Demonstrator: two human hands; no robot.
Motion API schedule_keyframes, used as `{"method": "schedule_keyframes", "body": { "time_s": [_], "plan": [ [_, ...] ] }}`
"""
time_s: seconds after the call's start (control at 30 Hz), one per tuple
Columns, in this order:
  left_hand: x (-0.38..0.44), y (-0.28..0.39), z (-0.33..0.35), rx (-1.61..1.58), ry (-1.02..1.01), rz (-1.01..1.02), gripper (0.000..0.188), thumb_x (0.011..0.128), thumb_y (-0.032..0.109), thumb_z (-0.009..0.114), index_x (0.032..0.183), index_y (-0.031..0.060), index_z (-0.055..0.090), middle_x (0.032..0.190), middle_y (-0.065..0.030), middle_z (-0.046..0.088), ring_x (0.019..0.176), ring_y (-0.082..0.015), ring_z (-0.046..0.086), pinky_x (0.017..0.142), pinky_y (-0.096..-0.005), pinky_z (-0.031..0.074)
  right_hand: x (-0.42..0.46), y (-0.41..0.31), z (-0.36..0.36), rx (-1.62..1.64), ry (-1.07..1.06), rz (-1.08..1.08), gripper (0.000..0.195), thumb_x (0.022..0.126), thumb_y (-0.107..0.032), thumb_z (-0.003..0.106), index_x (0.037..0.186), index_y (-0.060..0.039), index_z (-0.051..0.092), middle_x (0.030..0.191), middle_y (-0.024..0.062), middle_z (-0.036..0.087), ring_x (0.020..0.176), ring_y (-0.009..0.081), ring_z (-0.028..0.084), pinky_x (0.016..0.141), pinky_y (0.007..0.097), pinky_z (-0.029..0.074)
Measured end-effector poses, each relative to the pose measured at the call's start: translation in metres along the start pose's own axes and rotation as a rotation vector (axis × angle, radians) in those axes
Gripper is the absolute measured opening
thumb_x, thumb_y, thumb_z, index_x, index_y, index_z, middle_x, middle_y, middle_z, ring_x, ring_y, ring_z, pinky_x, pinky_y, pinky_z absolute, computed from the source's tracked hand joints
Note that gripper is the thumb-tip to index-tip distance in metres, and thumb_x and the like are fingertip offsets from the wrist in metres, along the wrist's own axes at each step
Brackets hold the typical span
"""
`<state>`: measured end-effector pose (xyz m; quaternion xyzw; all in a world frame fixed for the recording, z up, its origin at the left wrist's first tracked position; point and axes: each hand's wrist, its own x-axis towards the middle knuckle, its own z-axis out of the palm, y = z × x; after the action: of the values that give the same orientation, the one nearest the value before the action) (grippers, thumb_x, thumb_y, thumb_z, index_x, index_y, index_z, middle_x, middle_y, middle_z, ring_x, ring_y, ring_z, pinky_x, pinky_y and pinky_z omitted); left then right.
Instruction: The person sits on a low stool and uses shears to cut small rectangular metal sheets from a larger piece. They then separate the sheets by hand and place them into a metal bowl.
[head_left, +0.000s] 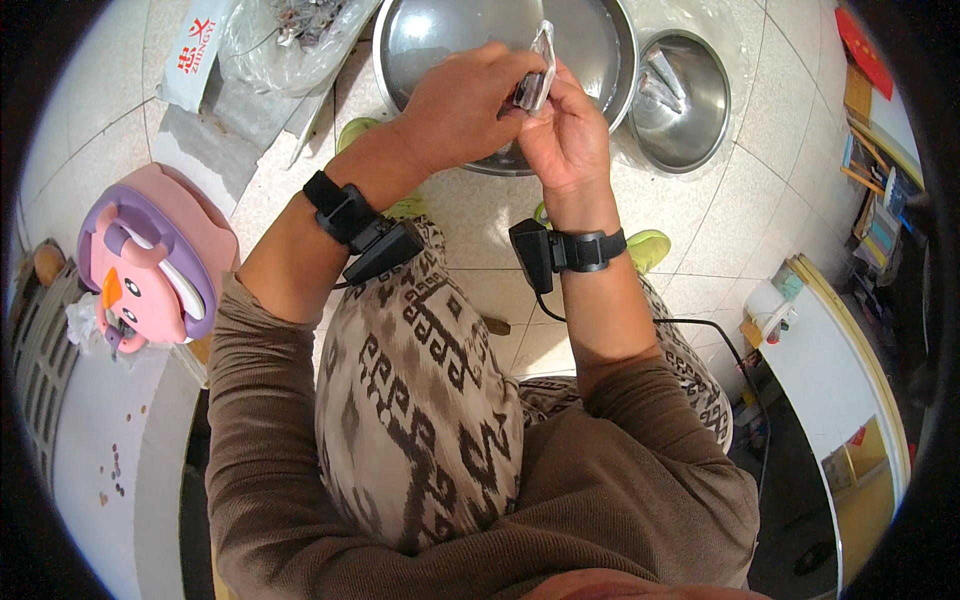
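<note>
Both hands meet over a large round metal basin (495, 34) on the floor. Between them is a small clear plastic packet (546, 67) with something dark at its lower end; what the dark thing is cannot be made out. My left hand (469, 109) pinches the packet's dark end between thumb and fingers. From the other side, my right hand (566, 135) grips it with fingertips, palm turned up. Beside the basin at right stands a smaller steel bowl (682, 139), holding a few slim silvery wrapped pieces (664, 81).
An open clear plastic bag (255, 64) with dark and shiny bits lies on flattened cardboard (225, 142) at upper left. A pink and purple child's potty seat (150, 262) stands at left. From my right wrist strap (589, 251), a black cable (712, 324) runs rightward.
</note>
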<state>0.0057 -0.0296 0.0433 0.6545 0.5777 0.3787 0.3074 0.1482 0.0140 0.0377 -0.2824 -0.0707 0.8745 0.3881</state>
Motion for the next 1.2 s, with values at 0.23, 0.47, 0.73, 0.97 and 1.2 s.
{"method": "schedule_keyframes", "body": {
  "time_s": [0.23,0.47,0.73,0.97,1.2],
  "plan": [
    [0.0013,-0.0027,0.0037,0.039,-0.024,-0.002,0.02,0.076,0.022,0.065,0.092,0.0102,0.058,0.085,-0.0094,0.057,0.078,-0.0328,0.059,0.069,-0.0427,0.047,0.0016,0.0032,0.0027,-0.002,0.009,-0.016,0.034,0.089,0.0,0.038,0.122,0.004,0.043,0.107,0.013,0.055,0.099,0.0216,0.056,0.09,0.034,0.046],
    [-0.0011,-0.0064,0.0033,0.041,0.05,0.119,0.019,0.075,0.016,0.069,0.088,0.0063,0.059,0.075,-0.0099,0.054,0.061,-0.0272,0.056,0.055,-0.0363,0.044,0.0036,0.0056,0.0041,-0.013,0.027,-0.015,0.033,0.09,-0.001,0.039,0.122,0.0033,0.044,0.107,0.0115,0.056,0.098,0.0201,0.056,0.089,0.0318,0.046],
    [-0.0007,-0.0027,-0.003,-0.016,0.079,0.048,0.043,0.076,0.015,0.069,0.116,0.0118,0.053,0.078,-0.0091,0.051,0.067,-0.024,0.055,0.06,-0.034,0.045,0.0037,0.005,0.0069,0.091,-0.03,-0.013,0.03,0.091,-0.001,0.038,0.12,0.0032,0.044,0.105,0.0136,0.057,0.098,0.0213,0.058,0.09,0.0325,0.048],
    [0.0019,-0.0039,-0.0028,0.066,0.064,0.057,0.038,0.077,0.019,0.068,0.111,0.0109,0.054,0.079,-0.0111,0.053,0.069,-0.028,0.057,0.061,-0.0374,0.046,0.0029,0.0076,0.0081,0.072,-0.037,0.008,0.03,0.09,-0.001,0.039,0.119,0.0031,0.045,0.106,0.0138,0.056,0.099,0.0222,0.058,0.091,0.0337,0.048],
    [-0.0006,-0.0066,-0.0032,0.122,0.051,0.12,0.028,0.076,0.019,0.068,0.099,0.0104,0.057,0.079,-0.0108,0.055,0.07,-0.031,0.058,0.061,-0.0407,0.045,0.0018,0.0092,0.0067,0.042,-0.035,0.022,0.027,0.093,-0.005,0.04,0.118,0.0014,0.047,0.106,0.0112,0.058,0.102,0.0214,0.056,0.094,0.0354,0.045]
  ]
}}
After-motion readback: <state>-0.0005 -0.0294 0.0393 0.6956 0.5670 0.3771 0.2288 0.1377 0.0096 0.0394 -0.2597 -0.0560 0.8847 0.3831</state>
